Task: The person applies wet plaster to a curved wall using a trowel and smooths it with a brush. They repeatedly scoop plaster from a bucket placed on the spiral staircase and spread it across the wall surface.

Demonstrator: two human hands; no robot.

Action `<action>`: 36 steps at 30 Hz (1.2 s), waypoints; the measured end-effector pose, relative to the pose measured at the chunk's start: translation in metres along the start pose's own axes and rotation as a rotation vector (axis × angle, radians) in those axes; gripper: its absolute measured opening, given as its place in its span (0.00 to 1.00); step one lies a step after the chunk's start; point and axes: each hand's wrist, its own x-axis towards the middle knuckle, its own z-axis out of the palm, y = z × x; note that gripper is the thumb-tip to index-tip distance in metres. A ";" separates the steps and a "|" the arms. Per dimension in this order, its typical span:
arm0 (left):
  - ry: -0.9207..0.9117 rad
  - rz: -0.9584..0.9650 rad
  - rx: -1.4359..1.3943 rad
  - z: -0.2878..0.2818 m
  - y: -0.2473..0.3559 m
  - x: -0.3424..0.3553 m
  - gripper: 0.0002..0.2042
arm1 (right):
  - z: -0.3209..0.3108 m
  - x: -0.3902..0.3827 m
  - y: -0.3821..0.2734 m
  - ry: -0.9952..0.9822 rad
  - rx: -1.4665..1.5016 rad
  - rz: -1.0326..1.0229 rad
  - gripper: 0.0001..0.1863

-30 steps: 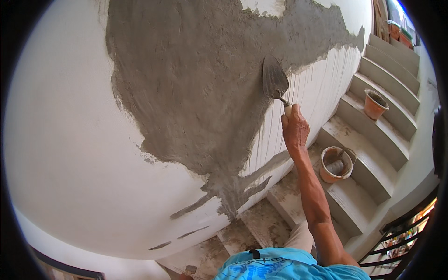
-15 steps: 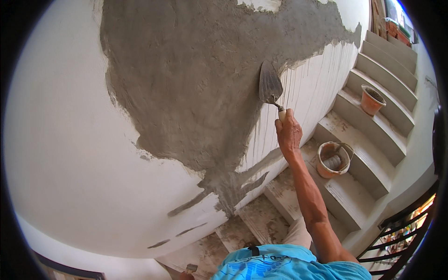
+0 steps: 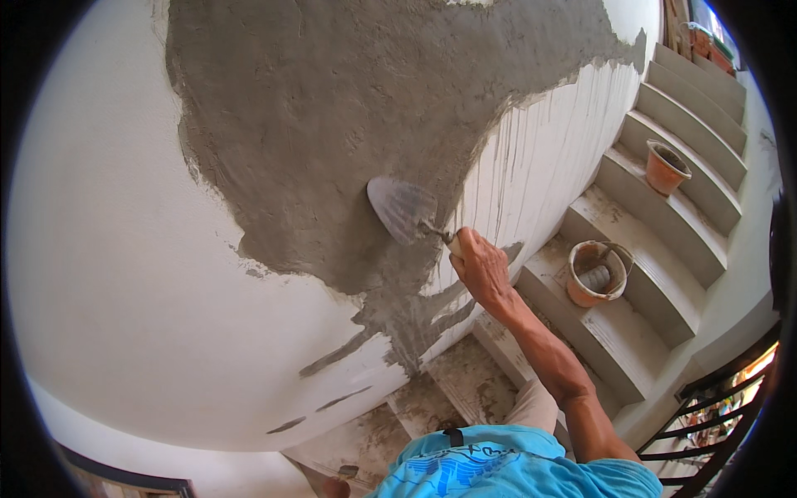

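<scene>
My right hand (image 3: 483,264) is wrapped round the pale handle of a pointed trowel (image 3: 402,209). Its grey metal blade, slightly blurred, lies over a broad patch of grey mortar (image 3: 299,133) on the white curved wall (image 3: 108,274). The blade is near the patch's lower right edge; whether it presses on the mortar I cannot tell. At the lower picture edge, only a bit of my left hand (image 3: 335,488) shows, closed, beside a small dark, blocky end of something (image 3: 347,471) too little seen to name.
Concrete stairs (image 3: 635,353) climb along the wall at the right. A bucket (image 3: 588,295) with a roundish grey thing inside stands on one step, and an orange-brown bucket (image 3: 664,173) higher up. Black railing bars (image 3: 706,419) are at lower right. Grey smears (image 3: 342,398) mark the lower wall.
My right hand has brought the trowel down and to the left across the mortar, and the blade has turned from pointing up to pointing up-left. The buckets stay put.
</scene>
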 end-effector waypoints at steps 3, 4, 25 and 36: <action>-0.008 0.000 0.007 0.005 0.000 -0.003 0.11 | -0.009 0.012 0.006 0.048 0.018 0.004 0.13; -0.014 0.009 0.013 0.005 0.002 -0.003 0.11 | -0.014 0.024 0.010 0.085 0.011 0.029 0.13; 0.090 0.081 0.049 0.069 -0.039 -0.028 0.14 | -0.032 0.085 -0.023 0.069 -0.062 -0.052 0.15; -0.045 -0.118 -0.201 0.047 -0.009 -0.046 0.20 | -0.019 0.016 -0.010 -0.178 -0.084 -0.112 0.14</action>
